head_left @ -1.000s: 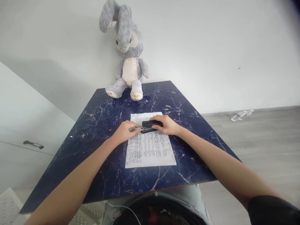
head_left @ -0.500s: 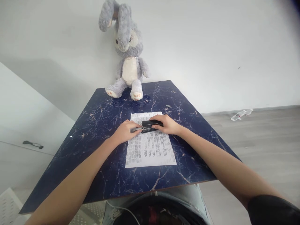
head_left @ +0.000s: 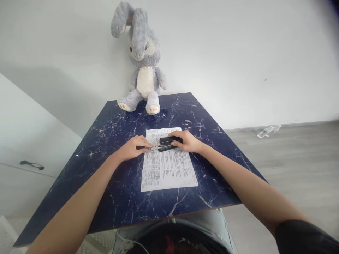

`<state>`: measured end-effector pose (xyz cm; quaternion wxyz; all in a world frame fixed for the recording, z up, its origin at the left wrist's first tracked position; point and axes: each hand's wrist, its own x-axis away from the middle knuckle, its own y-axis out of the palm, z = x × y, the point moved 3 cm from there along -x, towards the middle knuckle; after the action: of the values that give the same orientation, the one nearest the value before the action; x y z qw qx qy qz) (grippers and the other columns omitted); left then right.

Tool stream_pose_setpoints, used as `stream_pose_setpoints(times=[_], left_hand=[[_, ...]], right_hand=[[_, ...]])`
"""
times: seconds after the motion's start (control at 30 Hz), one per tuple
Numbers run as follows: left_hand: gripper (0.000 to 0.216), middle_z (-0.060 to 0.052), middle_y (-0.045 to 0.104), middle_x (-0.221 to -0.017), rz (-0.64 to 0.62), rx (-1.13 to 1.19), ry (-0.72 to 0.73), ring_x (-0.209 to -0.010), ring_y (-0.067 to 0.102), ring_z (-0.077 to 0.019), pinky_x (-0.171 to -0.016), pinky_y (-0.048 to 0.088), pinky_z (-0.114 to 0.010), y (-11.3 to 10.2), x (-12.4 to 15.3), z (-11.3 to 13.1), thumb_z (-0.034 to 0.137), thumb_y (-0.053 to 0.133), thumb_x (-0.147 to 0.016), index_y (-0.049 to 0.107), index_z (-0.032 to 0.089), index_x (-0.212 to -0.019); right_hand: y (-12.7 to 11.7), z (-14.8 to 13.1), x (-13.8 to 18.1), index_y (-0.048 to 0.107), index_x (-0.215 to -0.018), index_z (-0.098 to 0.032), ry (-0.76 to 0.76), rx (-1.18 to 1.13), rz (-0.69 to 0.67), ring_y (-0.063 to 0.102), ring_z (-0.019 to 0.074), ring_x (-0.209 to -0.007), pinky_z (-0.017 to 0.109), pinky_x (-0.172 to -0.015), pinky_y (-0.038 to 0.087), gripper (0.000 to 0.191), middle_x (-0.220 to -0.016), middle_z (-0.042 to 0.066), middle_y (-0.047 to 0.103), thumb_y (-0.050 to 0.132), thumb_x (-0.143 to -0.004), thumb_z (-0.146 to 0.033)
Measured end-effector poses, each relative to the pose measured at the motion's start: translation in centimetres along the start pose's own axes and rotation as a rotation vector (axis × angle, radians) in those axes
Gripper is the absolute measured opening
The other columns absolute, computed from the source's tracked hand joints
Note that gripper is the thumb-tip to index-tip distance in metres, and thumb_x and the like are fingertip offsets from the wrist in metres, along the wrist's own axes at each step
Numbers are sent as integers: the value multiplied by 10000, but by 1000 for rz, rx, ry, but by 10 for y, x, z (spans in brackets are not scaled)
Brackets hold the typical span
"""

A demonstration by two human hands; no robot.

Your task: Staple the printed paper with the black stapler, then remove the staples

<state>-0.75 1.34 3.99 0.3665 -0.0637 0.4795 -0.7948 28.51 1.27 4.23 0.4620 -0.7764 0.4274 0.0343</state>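
A black stapler [head_left: 169, 141] lies lengthwise over the upper part of a printed sheet of paper [head_left: 171, 173]. My right hand [head_left: 186, 141] is closed around its right end. A slim silvery metal piece [head_left: 155, 147] sticks out of the stapler's left end, and my left hand [head_left: 135, 146] pinches the outer tip between thumb and fingers. Whether that piece is the staple tray or its pusher is too small to tell. Both hands rest low over the dark blue marbled table [head_left: 127, 201].
At the table's back sits a grey plush rabbit [head_left: 145, 81] against the white wall. A small grey strip, perhaps staples [head_left: 188, 121], lies behind the paper. On the floor to the right is a clear plastic item [head_left: 268, 131]. A white cabinet with a dark handle [head_left: 31, 164] stands left.
My left hand has moved left, away from the stapler, drawing the metal piece further out. My right hand stays on the stapler. The whole view has shifted slightly.
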Motion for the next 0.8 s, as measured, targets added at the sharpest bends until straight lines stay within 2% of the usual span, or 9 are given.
stream_pose_setpoints(times=[0.17,0.33,0.43,0.57,0.7,0.77,0.8], left_hand=[[134,-40,803,-948,128,-138,2,-935,688,-241,-872,424,-412,17,-16,7,356,739,-932,804,242,-959],[138,-51,781,-875,122,-231,-15,-899,683,-241,-815,390,-397,26,-25,13,274,683,-953,770,192,-885],[158,-49,783,-898,132,-158,-45,-906,682,-245,-838,412,-395,19,-21,7,336,702,-939,781,206,-896],[275,-46,786,-1016,222,19,-145,-951,691,-232,-897,471,-374,5,-12,-6,422,594,-1005,800,239,-1018],[353,-37,788,-1021,294,57,-228,-933,700,-229,-902,484,-359,-4,-6,-14,463,529,-1030,804,244,-1009],[371,-32,783,-984,303,71,-254,-886,698,-223,-867,484,-349,-5,-5,-16,474,515,-1032,807,248,-1001],[377,-30,777,-953,316,82,-268,-858,693,-218,-844,482,-342,-5,-5,-17,479,511,-1033,808,249,-995]], right_hand=[[8,-9,-3,695,-1209,-174,-48,-71,13,713,241,-979,378,-876,555,246,-1113,96,752,676,-983,-269],[20,-16,-7,708,-1186,-170,-50,-102,58,712,237,-972,368,-878,556,237,-1092,99,755,696,-971,-267],[17,-19,-11,708,-1189,-166,-36,-101,3,705,217,-928,342,-838,553,253,-1075,89,754,708,-961,-277],[-12,-18,-7,715,-1134,-168,-20,-108,-168,673,183,-835,303,-754,527,255,-1018,65,746,745,-934,-323],[-53,7,13,729,-1094,-166,95,-176,-292,681,200,-839,316,-748,542,353,-995,72,748,769,-908,-463],[-67,28,21,750,-1085,-178,156,-215,-241,704,240,-923,363,-821,570,447,-1048,96,754,652,-963,-596],[-72,41,23,758,-1090,-190,196,-210,-138,706,262,-1007,396,-891,573,509,-1107,109,753,528,-1014,-637]])
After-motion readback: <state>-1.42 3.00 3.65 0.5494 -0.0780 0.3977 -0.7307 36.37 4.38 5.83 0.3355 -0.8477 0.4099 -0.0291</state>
